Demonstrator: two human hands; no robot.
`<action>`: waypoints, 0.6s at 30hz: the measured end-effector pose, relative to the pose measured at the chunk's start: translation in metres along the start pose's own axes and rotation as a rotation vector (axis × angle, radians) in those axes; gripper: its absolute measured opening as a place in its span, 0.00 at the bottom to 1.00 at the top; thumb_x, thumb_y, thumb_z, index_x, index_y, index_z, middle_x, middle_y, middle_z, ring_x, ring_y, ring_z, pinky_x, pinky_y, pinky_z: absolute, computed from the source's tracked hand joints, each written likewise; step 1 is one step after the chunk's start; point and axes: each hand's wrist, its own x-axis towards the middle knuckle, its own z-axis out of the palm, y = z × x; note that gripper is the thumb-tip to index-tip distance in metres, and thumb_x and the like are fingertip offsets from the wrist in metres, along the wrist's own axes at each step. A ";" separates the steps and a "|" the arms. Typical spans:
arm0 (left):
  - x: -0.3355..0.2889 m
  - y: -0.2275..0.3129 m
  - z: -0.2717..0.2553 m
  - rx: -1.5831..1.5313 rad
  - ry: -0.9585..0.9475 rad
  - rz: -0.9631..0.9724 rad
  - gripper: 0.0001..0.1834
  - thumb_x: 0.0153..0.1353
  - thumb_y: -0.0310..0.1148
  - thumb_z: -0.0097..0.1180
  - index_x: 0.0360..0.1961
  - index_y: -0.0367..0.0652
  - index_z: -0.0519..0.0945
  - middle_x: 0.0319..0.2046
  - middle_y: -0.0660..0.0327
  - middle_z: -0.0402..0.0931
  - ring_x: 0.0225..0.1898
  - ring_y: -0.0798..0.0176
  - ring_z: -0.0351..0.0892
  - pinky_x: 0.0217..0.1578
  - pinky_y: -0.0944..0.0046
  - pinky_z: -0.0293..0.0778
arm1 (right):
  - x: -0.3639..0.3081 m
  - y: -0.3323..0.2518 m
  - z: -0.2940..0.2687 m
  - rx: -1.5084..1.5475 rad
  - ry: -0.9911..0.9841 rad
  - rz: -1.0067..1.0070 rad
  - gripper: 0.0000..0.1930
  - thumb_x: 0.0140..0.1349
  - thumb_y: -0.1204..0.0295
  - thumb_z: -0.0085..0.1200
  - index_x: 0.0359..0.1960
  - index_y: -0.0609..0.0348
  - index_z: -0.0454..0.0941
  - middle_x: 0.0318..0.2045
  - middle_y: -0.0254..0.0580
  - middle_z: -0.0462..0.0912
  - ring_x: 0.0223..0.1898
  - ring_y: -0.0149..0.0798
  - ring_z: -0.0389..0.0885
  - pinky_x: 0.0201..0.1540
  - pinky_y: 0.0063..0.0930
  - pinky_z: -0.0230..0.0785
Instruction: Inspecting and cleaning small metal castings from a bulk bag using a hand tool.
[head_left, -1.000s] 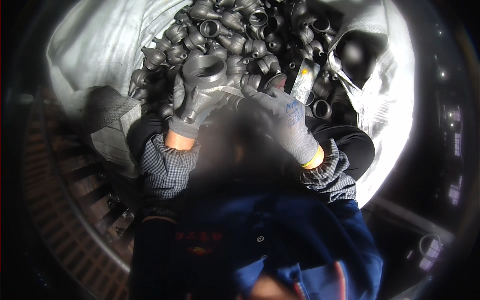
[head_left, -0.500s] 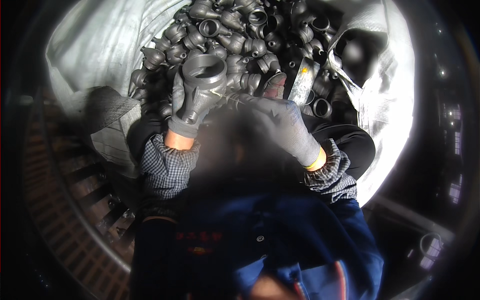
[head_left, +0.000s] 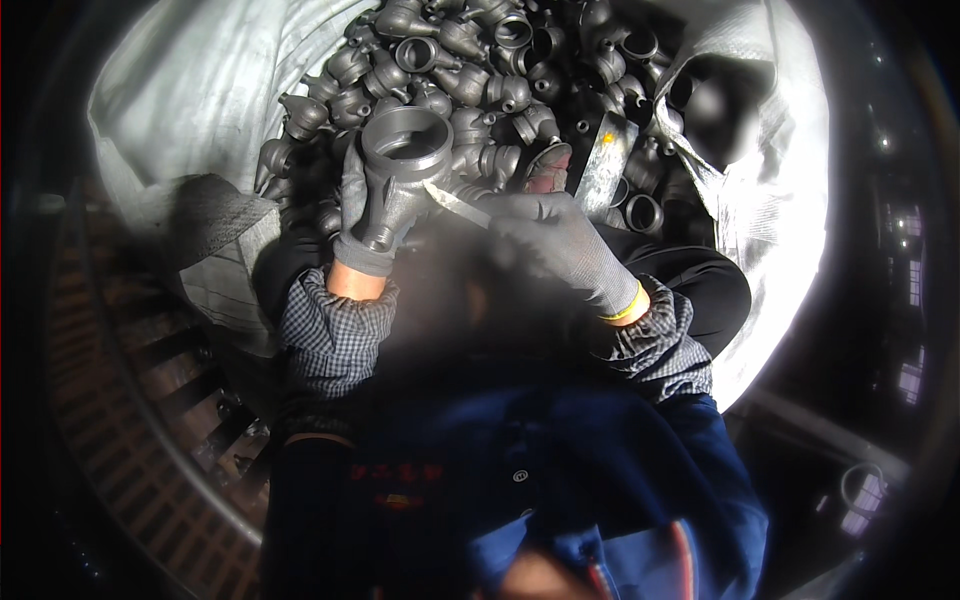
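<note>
My left hand [head_left: 362, 215], in a grey glove, is wrapped round a dark grey cast-metal pipe fitting [head_left: 405, 195]. The fitting's wide round mouth faces up, and a small bored boss points toward me. In its grey glove, my right hand [head_left: 550, 235] is closed on a narrow flat metal tool [head_left: 457, 205], shaped like a file. The tool's pale tip rests against the fitting's right side, just below the rim; its grip end is hidden in the glove. Blur dims the space between my wrists.
Many similar pipe fittings [head_left: 460, 80] lie heaped in a large white woven bag [head_left: 200, 110] beyond my hands. A flat metal bar [head_left: 607, 165] with a yellow mark and a red-and-grey object [head_left: 548, 170] are right of centre. An orange slatted grating [head_left: 110, 400] is at left.
The flat tool now shows its broad pale face, where before it was thin and blurred. My right hand has turned and shifted slightly left; my left hand and the fitting have barely moved.
</note>
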 end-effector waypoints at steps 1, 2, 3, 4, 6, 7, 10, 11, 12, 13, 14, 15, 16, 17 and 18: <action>0.000 -0.001 0.002 0.000 0.001 -0.001 0.26 0.66 0.49 0.38 0.57 0.42 0.67 0.60 0.52 0.62 0.61 0.52 0.60 0.63 0.47 0.54 | 0.001 0.001 0.000 0.001 0.000 0.001 0.11 0.62 0.72 0.48 0.43 0.62 0.78 0.20 0.32 0.79 0.16 0.18 0.68 0.16 0.11 0.60; 0.000 -0.001 0.004 -0.018 -0.008 -0.027 0.26 0.66 0.50 0.37 0.57 0.42 0.66 0.61 0.52 0.61 0.62 0.51 0.59 0.63 0.45 0.53 | 0.001 0.004 0.000 -0.029 0.023 -0.005 0.12 0.62 0.72 0.48 0.44 0.61 0.78 0.20 0.34 0.79 0.16 0.20 0.69 0.17 0.14 0.62; 0.000 -0.002 0.006 -0.035 -0.017 -0.054 0.27 0.66 0.50 0.37 0.58 0.43 0.66 0.61 0.52 0.60 0.62 0.50 0.58 0.63 0.43 0.52 | 0.003 0.007 -0.001 -0.059 0.046 -0.012 0.12 0.61 0.73 0.48 0.45 0.59 0.78 0.19 0.35 0.79 0.17 0.22 0.70 0.19 0.16 0.64; 0.000 -0.003 0.009 -0.035 -0.016 -0.054 0.27 0.66 0.50 0.37 0.58 0.43 0.66 0.61 0.52 0.60 0.62 0.50 0.58 0.63 0.43 0.52 | 0.004 0.014 -0.002 -0.058 0.045 -0.010 0.12 0.61 0.73 0.48 0.45 0.59 0.78 0.19 0.35 0.79 0.17 0.22 0.70 0.19 0.16 0.64; 0.000 -0.006 0.013 -0.120 -0.048 -0.047 0.36 0.65 0.55 0.35 0.63 0.36 0.57 0.60 0.42 0.59 0.60 0.37 0.61 0.57 0.35 0.61 | 0.005 0.029 -0.003 -0.410 0.211 -0.385 0.13 0.60 0.73 0.50 0.47 0.51 0.78 0.22 0.39 0.80 0.19 0.31 0.75 0.25 0.25 0.69; 0.000 -0.005 0.010 -0.120 -0.048 -0.046 0.36 0.65 0.55 0.35 0.63 0.36 0.57 0.60 0.42 0.59 0.60 0.37 0.61 0.57 0.35 0.61 | 0.004 0.029 -0.001 -0.411 0.210 -0.385 0.13 0.60 0.73 0.50 0.47 0.51 0.78 0.22 0.39 0.80 0.19 0.31 0.75 0.25 0.25 0.69; 0.001 -0.001 -0.002 -0.271 -0.180 -0.103 0.35 0.65 0.54 0.36 0.62 0.34 0.58 0.59 0.40 0.60 0.58 0.36 0.63 0.55 0.35 0.64 | 0.002 0.025 0.007 -0.674 0.426 -0.653 0.15 0.57 0.72 0.53 0.47 0.44 0.79 0.25 0.41 0.79 0.26 0.41 0.78 0.31 0.32 0.71; 0.002 0.000 -0.006 -0.195 -0.113 -0.065 0.35 0.65 0.53 0.36 0.61 0.33 0.58 0.58 0.40 0.61 0.57 0.35 0.64 0.54 0.35 0.65 | 0.001 0.023 0.007 -0.783 0.435 -0.643 0.16 0.56 0.71 0.54 0.47 0.42 0.78 0.26 0.40 0.78 0.28 0.42 0.78 0.31 0.33 0.71; 0.002 0.000 -0.008 -0.120 -0.045 -0.028 0.35 0.65 0.53 0.37 0.61 0.32 0.58 0.58 0.39 0.61 0.57 0.35 0.65 0.53 0.35 0.66 | -0.001 0.021 0.007 -0.892 0.442 -0.632 0.17 0.55 0.71 0.54 0.48 0.41 0.78 0.27 0.40 0.77 0.30 0.43 0.78 0.31 0.33 0.71; 0.002 0.000 -0.008 -0.119 -0.046 -0.028 0.35 0.65 0.53 0.37 0.61 0.32 0.58 0.58 0.39 0.61 0.57 0.35 0.65 0.53 0.35 0.66 | -0.003 0.017 0.009 -0.891 0.443 -0.633 0.17 0.55 0.71 0.54 0.48 0.41 0.78 0.27 0.40 0.77 0.30 0.43 0.78 0.31 0.33 0.71; 0.003 0.000 -0.008 -0.056 -0.024 -0.013 0.35 0.65 0.53 0.37 0.61 0.32 0.57 0.58 0.39 0.61 0.57 0.35 0.64 0.53 0.33 0.65 | -0.006 0.012 0.012 -0.978 0.459 -0.610 0.18 0.55 0.72 0.54 0.49 0.40 0.77 0.27 0.39 0.76 0.31 0.42 0.78 0.31 0.34 0.71; 0.004 0.001 -0.008 0.006 -0.001 0.002 0.36 0.65 0.53 0.37 0.62 0.32 0.57 0.58 0.39 0.61 0.57 0.35 0.64 0.53 0.32 0.65 | -0.007 0.010 0.013 -1.064 0.474 -0.587 0.20 0.54 0.72 0.54 0.50 0.39 0.77 0.28 0.39 0.75 0.31 0.42 0.78 0.31 0.34 0.71; 0.005 0.001 -0.009 0.006 -0.001 0.003 0.36 0.65 0.53 0.37 0.62 0.32 0.57 0.58 0.39 0.61 0.57 0.35 0.64 0.53 0.32 0.65 | -0.006 0.010 0.013 -1.064 0.474 -0.587 0.20 0.54 0.72 0.54 0.50 0.39 0.77 0.28 0.39 0.75 0.31 0.42 0.78 0.31 0.34 0.71; 0.005 0.002 -0.011 0.029 -0.004 0.007 0.36 0.65 0.54 0.37 0.62 0.33 0.57 0.58 0.39 0.60 0.58 0.34 0.63 0.53 0.32 0.65 | -0.005 0.012 0.013 -1.054 0.475 -0.622 0.23 0.52 0.72 0.53 0.53 0.42 0.75 0.25 0.40 0.73 0.29 0.44 0.76 0.30 0.35 0.70; 0.005 0.002 -0.011 0.051 -0.006 0.012 0.36 0.65 0.54 0.36 0.62 0.33 0.56 0.58 0.39 0.60 0.59 0.34 0.62 0.52 0.31 0.65 | -0.004 0.013 0.013 -1.045 0.475 -0.656 0.26 0.49 0.72 0.52 0.55 0.44 0.73 0.22 0.42 0.72 0.26 0.46 0.74 0.29 0.37 0.69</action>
